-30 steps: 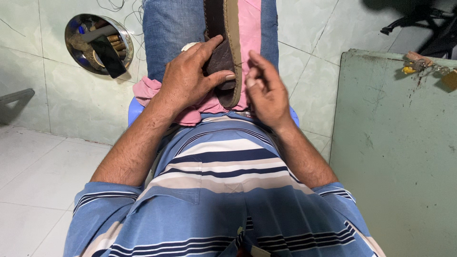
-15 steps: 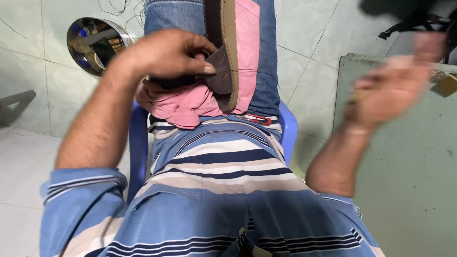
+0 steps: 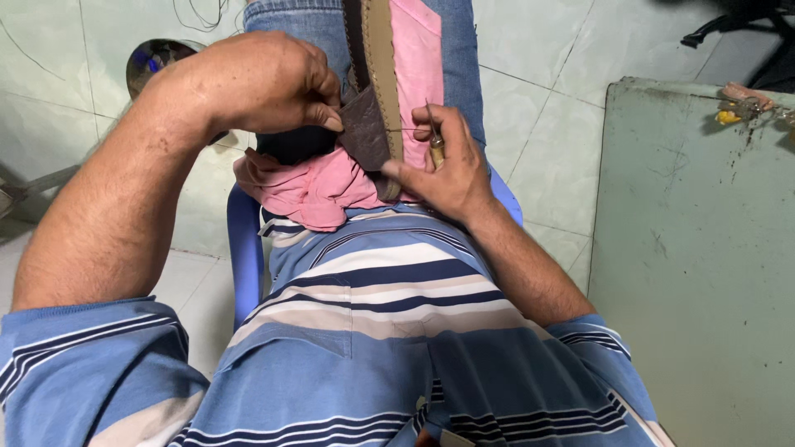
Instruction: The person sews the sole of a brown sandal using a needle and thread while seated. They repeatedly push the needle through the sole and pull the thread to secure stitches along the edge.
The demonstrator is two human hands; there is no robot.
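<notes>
Head view: the left hand [image 3: 265, 83] pinches the dark leather flap [image 3: 364, 128] of a shoe whose tan sole edge [image 3: 383, 74] stands upright on the person's lap, over a pink cloth [image 3: 319, 186]. The right hand [image 3: 443, 161] is closed on a thin awl [image 3: 432, 132], its tip at the sole edge; a fine thread seems to run from the flap to it, though it is faint. With the left fingertips so near the point, a slip on hard sole could prick them or tear the flap. Around: 1 blue plastic chair [image 3: 244, 248], pale floor tiles [image 3: 538, 50], a scuffed green metal surface [image 3: 696, 248] at right, a round metal bowl [image 3: 153, 62] on the floor.
</notes>
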